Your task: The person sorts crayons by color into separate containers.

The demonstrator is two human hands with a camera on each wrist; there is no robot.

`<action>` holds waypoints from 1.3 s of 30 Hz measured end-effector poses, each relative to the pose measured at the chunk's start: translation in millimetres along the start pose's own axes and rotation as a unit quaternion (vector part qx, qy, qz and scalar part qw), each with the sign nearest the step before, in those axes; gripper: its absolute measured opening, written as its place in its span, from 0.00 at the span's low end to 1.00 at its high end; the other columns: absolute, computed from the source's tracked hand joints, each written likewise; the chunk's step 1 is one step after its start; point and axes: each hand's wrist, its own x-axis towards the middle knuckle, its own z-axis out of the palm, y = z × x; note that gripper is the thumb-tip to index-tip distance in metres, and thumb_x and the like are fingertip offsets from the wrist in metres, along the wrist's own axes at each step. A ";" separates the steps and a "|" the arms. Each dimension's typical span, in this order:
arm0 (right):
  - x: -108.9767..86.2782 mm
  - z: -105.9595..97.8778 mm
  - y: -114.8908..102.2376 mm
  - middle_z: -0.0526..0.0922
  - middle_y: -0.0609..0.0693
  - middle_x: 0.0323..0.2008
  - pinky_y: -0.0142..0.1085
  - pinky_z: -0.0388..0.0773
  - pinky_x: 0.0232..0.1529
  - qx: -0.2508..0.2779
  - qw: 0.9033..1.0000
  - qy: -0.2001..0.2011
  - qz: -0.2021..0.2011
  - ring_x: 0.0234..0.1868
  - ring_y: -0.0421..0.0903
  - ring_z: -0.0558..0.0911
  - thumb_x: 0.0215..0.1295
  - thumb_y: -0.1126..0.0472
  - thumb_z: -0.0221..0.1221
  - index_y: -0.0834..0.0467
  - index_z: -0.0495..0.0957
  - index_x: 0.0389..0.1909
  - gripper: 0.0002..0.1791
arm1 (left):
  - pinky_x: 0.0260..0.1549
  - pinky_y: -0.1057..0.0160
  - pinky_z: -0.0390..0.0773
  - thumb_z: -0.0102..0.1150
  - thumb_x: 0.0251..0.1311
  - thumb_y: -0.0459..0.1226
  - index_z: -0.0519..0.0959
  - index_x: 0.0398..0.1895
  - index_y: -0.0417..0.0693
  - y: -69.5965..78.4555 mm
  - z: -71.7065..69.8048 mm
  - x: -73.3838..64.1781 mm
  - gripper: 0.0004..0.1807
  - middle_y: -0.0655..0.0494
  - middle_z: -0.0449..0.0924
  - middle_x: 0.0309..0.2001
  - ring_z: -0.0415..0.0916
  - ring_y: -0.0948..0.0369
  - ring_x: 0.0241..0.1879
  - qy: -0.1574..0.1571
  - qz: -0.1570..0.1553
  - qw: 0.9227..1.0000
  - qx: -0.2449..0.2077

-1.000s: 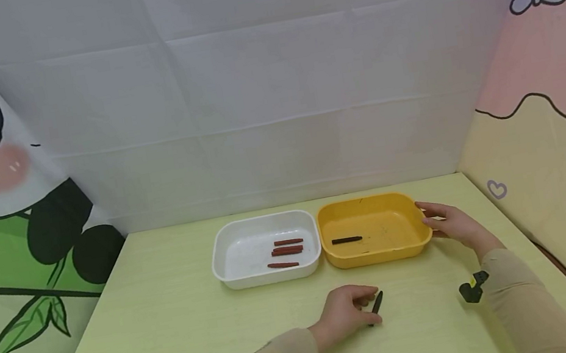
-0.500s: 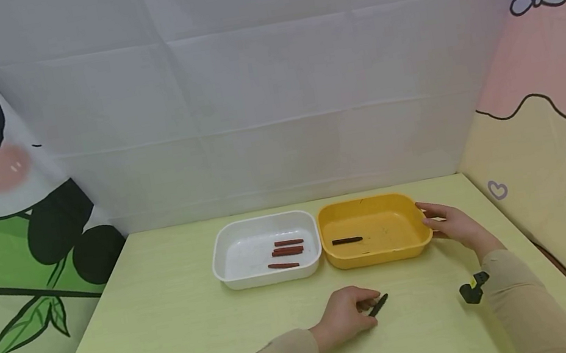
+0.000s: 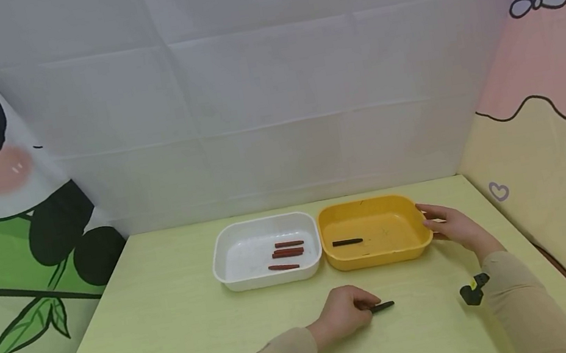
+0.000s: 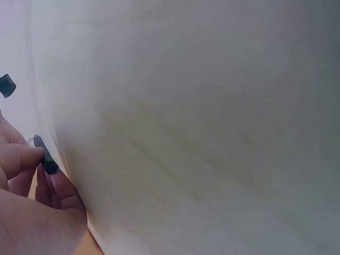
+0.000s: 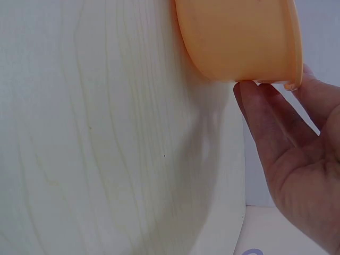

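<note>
In the head view, my left hand (image 3: 341,314) pinches a black crayon (image 3: 384,306) low over the table, in front of the yellow tray (image 3: 388,231). Seen from the left wrist, thumb and fingertips meet on that crayon (image 4: 45,155). My right hand (image 3: 455,228) holds the right end of the yellow tray by its rim. The right wrist view shows fingertips against the outer wall of the tray (image 5: 239,42), with one digit partly hidden behind the rim. Another black crayon (image 3: 347,242) lies inside the yellow tray, toward its left side.
A white tray (image 3: 238,261) stands directly left of the yellow one and holds several reddish-brown crayons (image 3: 284,267). Both sit toward the back of the pale yellow table (image 3: 188,315). A white sheet backdrop (image 3: 272,110) rises behind, with cartoon-printed panels at both sides.
The black crayon in my left hand has turned from steeply slanted to nearly level, pointing right, and the fingers have drawn closer together. My right hand keeps its place on the tray.
</note>
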 end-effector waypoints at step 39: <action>-4.3 -3.0 -3.4 0.56 0.76 0.69 0.38 0.81 0.53 0.008 1.000 -0.003 -0.005 0.62 0.69 0.70 0.77 0.64 0.49 0.70 0.52 0.74 0.31 | 0.36 0.68 0.79 0.63 0.59 0.26 0.89 0.42 0.49 47.3 -66.1 35.1 0.13 0.57 0.84 0.42 0.76 0.62 0.37 0.141 0.005 0.990 0.018</action>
